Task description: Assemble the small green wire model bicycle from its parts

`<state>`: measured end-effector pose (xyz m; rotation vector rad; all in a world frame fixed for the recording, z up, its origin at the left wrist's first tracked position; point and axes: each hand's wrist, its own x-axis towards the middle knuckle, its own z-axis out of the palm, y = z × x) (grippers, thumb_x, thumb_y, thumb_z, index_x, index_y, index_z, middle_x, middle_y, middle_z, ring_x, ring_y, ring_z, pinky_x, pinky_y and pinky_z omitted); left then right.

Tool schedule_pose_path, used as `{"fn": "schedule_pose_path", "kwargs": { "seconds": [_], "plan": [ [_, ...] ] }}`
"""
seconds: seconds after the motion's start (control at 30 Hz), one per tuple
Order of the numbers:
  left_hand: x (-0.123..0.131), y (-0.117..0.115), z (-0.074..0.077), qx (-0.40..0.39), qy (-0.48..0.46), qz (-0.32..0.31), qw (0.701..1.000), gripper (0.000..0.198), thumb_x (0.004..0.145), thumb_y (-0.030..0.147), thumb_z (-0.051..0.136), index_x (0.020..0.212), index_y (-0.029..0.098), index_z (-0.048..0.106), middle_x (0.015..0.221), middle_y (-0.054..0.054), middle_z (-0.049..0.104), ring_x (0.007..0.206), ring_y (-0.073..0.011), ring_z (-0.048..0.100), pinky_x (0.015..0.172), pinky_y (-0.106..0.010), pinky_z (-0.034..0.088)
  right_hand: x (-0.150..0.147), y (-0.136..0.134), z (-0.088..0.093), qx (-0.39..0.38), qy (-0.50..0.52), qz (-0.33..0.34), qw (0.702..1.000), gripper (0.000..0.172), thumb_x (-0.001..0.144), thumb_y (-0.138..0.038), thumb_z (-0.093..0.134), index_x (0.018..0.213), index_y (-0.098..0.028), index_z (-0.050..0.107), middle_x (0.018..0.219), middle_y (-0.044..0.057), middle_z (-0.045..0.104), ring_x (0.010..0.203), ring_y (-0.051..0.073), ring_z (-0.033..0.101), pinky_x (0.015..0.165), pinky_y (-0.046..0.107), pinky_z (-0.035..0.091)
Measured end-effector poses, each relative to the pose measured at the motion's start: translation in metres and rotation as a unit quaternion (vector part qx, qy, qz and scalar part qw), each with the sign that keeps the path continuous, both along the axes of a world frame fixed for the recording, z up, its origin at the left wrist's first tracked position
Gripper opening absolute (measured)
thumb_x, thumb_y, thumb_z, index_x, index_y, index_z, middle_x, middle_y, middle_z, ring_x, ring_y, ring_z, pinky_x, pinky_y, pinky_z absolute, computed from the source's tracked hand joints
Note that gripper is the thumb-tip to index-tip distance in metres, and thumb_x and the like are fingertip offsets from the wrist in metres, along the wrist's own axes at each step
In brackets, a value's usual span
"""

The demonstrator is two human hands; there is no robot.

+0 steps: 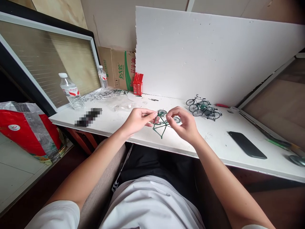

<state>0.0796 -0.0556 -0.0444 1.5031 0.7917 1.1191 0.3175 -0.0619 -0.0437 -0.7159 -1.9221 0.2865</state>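
I held a small green model bicycle (163, 122) just above the desk (214, 140), near its front edge, my left hand (137, 120) pinching one side and my right hand (184, 124) pinching the other. Toward the back edge stood finished model bicycles (203, 108). A black phone (247, 145) lay to the right; two water bottles (71, 90) stood at the left end.

The small green model bicycle (164, 124) is a thin wire frame with two little wheels near its top. It is tilted, with one frame corner pointing down. The left hand (137, 120) and the right hand (184, 124) pinch it just above the white table (107, 125).
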Motion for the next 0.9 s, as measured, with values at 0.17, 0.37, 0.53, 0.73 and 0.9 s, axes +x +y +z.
{"fn": "schedule_pose_path", "kwargs": {
  "seconds": [0.17,0.37,0.53,0.73,0.9],
  "plan": [
    [0.013,-0.022,0.007,0.053,0.023,0.010,0.998,0.048,0.087,0.058,0.083,0.106,0.014,0.084,0.097,-0.012,0.082,0.090,-0.0236,0.079,0.072,-0.030,0.065,0.002,-0.011,0.010,0.174,-0.070,-0.043,0.981,0.005,0.101,-0.023,0.069,0.105,-0.027,0.070,0.103,0.009,0.072,0.100,0.027,0.070,0.089,0.047,0.058],
    [0.017,-0.033,0.014,0.079,0.024,0.020,0.996,0.040,0.091,0.050,0.081,0.105,0.012,0.084,0.093,-0.013,0.082,0.079,-0.0211,0.079,0.057,-0.024,0.057,0.004,-0.015,0.012,0.218,-0.104,-0.029,0.970,0.018,0.099,-0.015,0.069,0.112,-0.028,0.069,0.100,0.007,0.073,0.095,0.026,0.072,0.083,0.045,0.060],
    [0.016,-0.028,0.011,0.077,0.022,0.025,0.996,0.040,0.092,0.050,0.080,0.102,0.012,0.083,0.095,-0.013,0.082,0.077,-0.0208,0.080,0.055,-0.023,0.054,0.003,-0.014,0.010,0.225,-0.122,-0.036,0.966,0.020,0.098,-0.013,0.070,0.113,-0.027,0.068,0.099,0.007,0.074,0.093,0.025,0.070,0.077,0.042,0.059],
    [0.014,-0.019,0.004,0.051,0.026,0.022,0.998,0.040,0.092,0.051,0.080,0.102,0.013,0.083,0.099,-0.014,0.082,0.078,-0.0205,0.080,0.054,-0.022,0.052,0.004,-0.009,0.004,0.201,-0.148,-0.046,0.967,0.017,0.099,-0.014,0.070,0.111,-0.027,0.069,0.100,0.007,0.076,0.094,0.025,0.070,0.073,0.040,0.058],
    [0.015,-0.017,0.002,0.044,0.029,0.022,0.998,0.040,0.091,0.051,0.080,0.101,0.013,0.083,0.100,-0.015,0.082,0.076,-0.0203,0.079,0.051,-0.022,0.048,0.005,-0.006,0.000,0.192,-0.149,-0.049,0.969,0.015,0.100,-0.016,0.070,0.110,-0.027,0.071,0.101,0.007,0.078,0.096,0.026,0.072,0.075,0.040,0.059]
  ]
}}
